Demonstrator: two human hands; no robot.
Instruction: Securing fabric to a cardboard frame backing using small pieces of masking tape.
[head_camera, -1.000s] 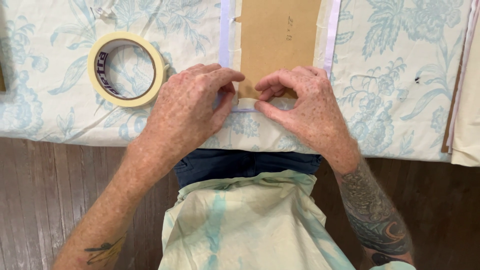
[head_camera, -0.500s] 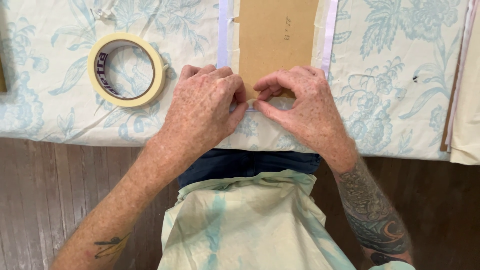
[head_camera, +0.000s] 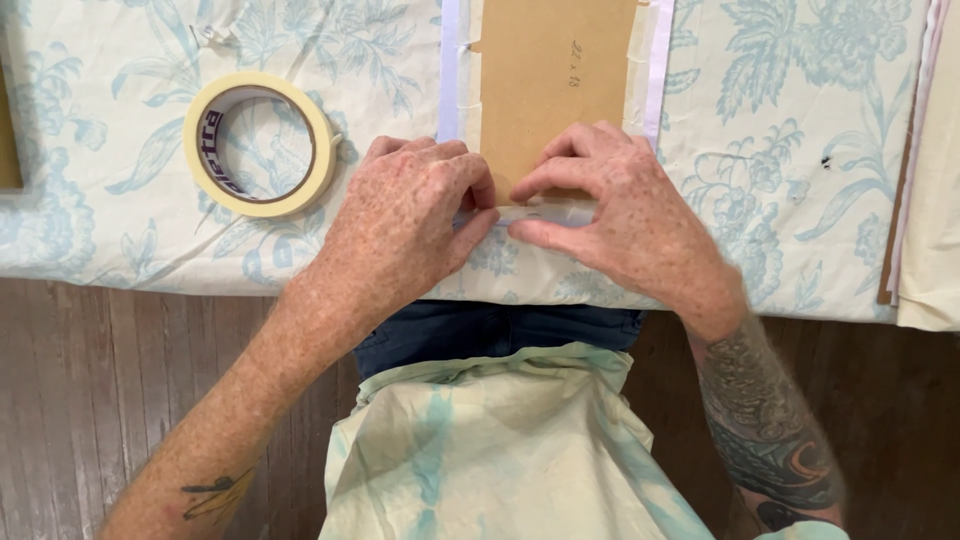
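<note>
Both hands' fingers pinching white strip below brown card, tape roll left

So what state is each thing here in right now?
Left hand: pressing down at the board's near edge.
Right hand: pressing there too, fingertips facing the left hand's.
Brown board: lying flat on the cloth, near edge under the hands.
Floral cloth: spread over the table.
Roll of tape: lying flat, untouched, beside the left hand.
</note>
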